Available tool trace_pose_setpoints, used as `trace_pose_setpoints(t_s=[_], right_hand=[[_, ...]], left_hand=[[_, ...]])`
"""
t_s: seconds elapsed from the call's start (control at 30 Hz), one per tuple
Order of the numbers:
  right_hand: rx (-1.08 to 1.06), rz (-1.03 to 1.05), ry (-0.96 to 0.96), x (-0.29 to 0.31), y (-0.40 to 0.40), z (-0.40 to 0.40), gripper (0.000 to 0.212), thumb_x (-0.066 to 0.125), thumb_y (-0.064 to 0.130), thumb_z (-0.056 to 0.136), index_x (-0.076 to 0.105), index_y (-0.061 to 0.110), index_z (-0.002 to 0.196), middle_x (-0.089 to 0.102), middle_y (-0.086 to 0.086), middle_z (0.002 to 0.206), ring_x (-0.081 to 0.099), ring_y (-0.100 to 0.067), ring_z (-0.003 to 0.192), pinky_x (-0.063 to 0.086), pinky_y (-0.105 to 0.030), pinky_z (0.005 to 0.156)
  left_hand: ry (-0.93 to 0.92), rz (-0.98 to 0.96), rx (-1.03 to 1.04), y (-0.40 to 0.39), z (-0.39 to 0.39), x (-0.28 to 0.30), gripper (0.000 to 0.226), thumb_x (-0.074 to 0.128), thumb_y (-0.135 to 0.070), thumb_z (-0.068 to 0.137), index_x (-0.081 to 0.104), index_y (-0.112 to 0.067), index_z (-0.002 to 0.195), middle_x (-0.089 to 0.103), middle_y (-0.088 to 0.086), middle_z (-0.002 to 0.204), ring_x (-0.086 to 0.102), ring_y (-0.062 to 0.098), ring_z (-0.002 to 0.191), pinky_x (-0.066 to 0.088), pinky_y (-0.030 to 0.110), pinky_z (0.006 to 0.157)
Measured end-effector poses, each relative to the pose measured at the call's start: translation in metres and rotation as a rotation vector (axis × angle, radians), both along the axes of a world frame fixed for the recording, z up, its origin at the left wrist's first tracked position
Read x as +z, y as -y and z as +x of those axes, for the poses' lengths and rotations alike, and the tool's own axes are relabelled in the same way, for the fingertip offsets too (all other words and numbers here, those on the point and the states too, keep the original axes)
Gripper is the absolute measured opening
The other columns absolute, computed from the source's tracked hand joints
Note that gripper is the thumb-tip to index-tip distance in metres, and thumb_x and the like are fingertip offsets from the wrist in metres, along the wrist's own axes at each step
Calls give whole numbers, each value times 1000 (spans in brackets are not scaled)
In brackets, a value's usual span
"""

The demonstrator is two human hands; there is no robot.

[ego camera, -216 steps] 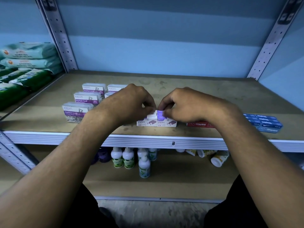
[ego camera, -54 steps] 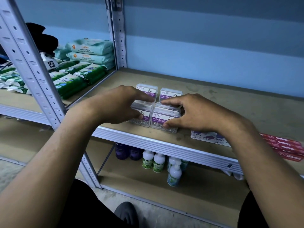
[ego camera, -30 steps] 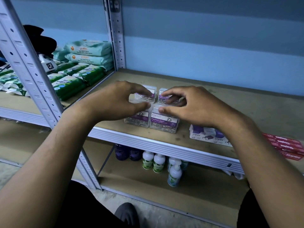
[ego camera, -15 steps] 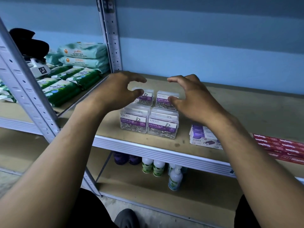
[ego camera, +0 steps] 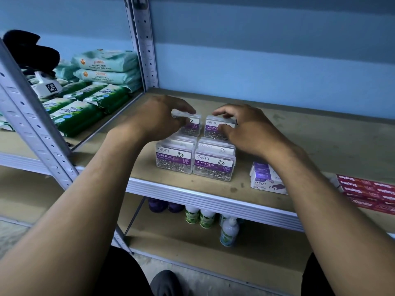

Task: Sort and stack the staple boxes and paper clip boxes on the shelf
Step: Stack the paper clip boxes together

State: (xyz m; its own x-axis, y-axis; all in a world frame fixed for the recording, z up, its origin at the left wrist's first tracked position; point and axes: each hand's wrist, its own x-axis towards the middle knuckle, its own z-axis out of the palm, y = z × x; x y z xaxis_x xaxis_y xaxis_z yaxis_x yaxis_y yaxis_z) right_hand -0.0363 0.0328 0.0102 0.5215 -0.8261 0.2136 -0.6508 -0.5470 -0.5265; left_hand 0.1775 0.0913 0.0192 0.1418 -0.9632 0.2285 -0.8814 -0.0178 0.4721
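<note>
Paper clip boxes (ego camera: 214,162) are small, hard, clear plastic with purple labels, likely light and a bit slippery, so hold them by the sides. Two back boxes sit on the shelf (ego camera: 310,133) under the hands. Left hand (ego camera: 159,119) holds the left one (ego camera: 191,126); right hand (ego camera: 245,127) holds the right one (ego camera: 215,128).
</note>
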Motion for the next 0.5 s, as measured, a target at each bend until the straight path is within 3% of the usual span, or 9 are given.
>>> trace_pose_setpoints(t_s=[0.07, 0.17, 0.27, 0.37, 0.5], right_hand=[[1, 16, 15, 0, 0, 1, 32, 62, 24, 97, 63, 35, 127, 61, 10, 126, 53, -6, 104, 36, -17, 78], [-12, 24, 37, 2, -1, 0, 31, 63, 20, 97, 66, 35, 124, 64, 13, 118, 55, -5, 97, 31, -6, 68], [-23, 27, 56, 3, -1, -1, 32, 65, 19, 96, 68, 35, 122, 65, 15, 115, 56, -2, 92, 32, -6, 67], [-30, 27, 64, 3, -1, -2, 33, 66, 17, 95, 69, 36, 122, 62, 17, 110, 56, -1, 92, 32, -6, 68], [-38, 31, 84, 3, -3, -3, 32, 66, 17, 95, 70, 37, 119, 64, 17, 111, 58, 0, 92, 35, -7, 69]], left_hand=[[-23, -21, 6, 1, -1, -1, 23, 68, -32, 89, 70, -40, 110, 66, -17, 113, 62, 5, 103, 42, 20, 86], [-37, -91, 7, 3, 0, -3, 23, 69, -19, 89, 74, -37, 103, 69, -15, 111, 63, 4, 100, 48, 22, 87], [-58, -144, 6, 4, 1, -5, 24, 70, -15, 88, 76, -36, 98, 71, -14, 105, 64, 2, 95, 51, 23, 87], [-67, -154, 6, 6, 1, -7, 25, 69, -14, 89, 76, -35, 99, 71, -14, 105, 61, -7, 84, 42, 11, 72], [-82, -146, 4, 7, 0, -8, 25, 66, -12, 90, 76, -33, 99, 71, -13, 103, 59, -12, 79, 38, 6, 68]])
